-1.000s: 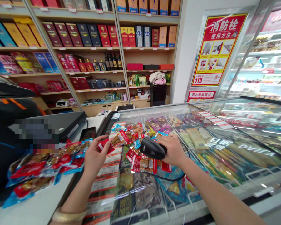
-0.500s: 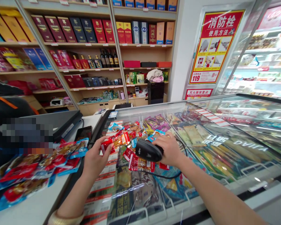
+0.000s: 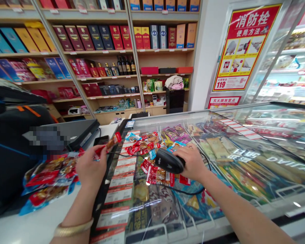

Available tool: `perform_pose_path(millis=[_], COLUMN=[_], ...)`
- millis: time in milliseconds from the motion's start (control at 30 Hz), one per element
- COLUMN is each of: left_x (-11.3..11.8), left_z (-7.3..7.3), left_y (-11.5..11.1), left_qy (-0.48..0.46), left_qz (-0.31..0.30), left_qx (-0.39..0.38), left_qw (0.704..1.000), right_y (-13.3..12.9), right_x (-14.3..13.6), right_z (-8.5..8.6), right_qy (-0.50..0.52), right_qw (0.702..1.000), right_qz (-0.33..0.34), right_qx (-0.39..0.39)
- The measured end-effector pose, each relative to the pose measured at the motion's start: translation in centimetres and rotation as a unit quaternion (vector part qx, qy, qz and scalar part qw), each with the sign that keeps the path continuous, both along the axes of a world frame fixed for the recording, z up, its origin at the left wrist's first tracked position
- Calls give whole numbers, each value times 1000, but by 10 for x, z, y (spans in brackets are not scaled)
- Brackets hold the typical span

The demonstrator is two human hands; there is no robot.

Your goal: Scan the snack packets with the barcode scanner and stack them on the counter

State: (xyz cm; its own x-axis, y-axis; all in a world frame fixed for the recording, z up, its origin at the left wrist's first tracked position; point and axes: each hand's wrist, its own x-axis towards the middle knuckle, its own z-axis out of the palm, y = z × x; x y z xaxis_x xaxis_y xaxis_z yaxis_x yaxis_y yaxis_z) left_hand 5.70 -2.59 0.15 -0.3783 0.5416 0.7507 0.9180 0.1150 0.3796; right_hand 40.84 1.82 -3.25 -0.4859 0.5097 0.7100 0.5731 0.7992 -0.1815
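Note:
My left hand [image 3: 93, 166] pinches a small red snack packet [image 3: 113, 140] above the left edge of the glass-topped freezer. My right hand [image 3: 193, 161] is wrapped round a black handheld scanner [image 3: 169, 160], which points left over the glass. Beneath and around the scanner, red and blue snack packets [image 3: 159, 176] lie on the freezer top, and a black cable curves past them. To the left of my left hand, a pile of similar packets [image 3: 51, 171] rests on the white counter [image 3: 53, 217].
A grey flat device [image 3: 83, 135] and a dark phone [image 3: 101, 139] sit on the counter. Black bags or clothing [image 3: 12, 135] stand at far left. The freezer [image 3: 244, 189] stretches right. Shelves [image 3: 99, 51] of boxes and bottles line the back.
My left hand has moved left with the red packet, from over the freezer packets towards the counter pile. The scanner stays in my right hand. The view has shifted slightly left.

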Motion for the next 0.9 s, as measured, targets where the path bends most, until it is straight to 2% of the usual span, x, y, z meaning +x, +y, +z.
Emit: perform_pose_path(millis=[100, 167, 267, 333, 433, 533, 633, 733, 800, 900], left_x=[-34, -54, -72, -75, -66, -44, -11, 24, 43, 61], left_z=[10, 9, 2, -4, -7, -9, -18, -39, -54, -71], left_y=[-10, -15, -16, -14, -9, 0, 10, 18, 22, 26], left_qy=[10, -2, -33, -24, 23, 52, 40, 25, 24, 17], left_qz=[110, 152, 194, 192, 137, 34, -118, -255, -295, -296], left_qx=[3, -43, -142, -145, -49, -7, -45, -118, -159, -191], left_qw=[994, 987, 970, 970, 989, 998, 991, 959, 942, 936], right_y=[1, 1, 2, 3, 4, 5, 6, 6, 6, 5], right_x=[2, 3, 3, 3, 4, 4, 5, 4, 4, 3], right_z=[0, 1, 0, 0, -1, -1, -1, -1, -1, -1], right_qy=[8, 10, 15, 20, 30, 44, 53, 51, 49, 49], right_qw=[1000, 1000, 1000, 1000, 999, 998, 997, 997, 998, 998], right_qz=[3, 1, -3, -6, -17, -38, -50, -48, -46, -45], right_qx=[-1, -1, 3, 5, 6, 9, 13, 13, 15, 18])
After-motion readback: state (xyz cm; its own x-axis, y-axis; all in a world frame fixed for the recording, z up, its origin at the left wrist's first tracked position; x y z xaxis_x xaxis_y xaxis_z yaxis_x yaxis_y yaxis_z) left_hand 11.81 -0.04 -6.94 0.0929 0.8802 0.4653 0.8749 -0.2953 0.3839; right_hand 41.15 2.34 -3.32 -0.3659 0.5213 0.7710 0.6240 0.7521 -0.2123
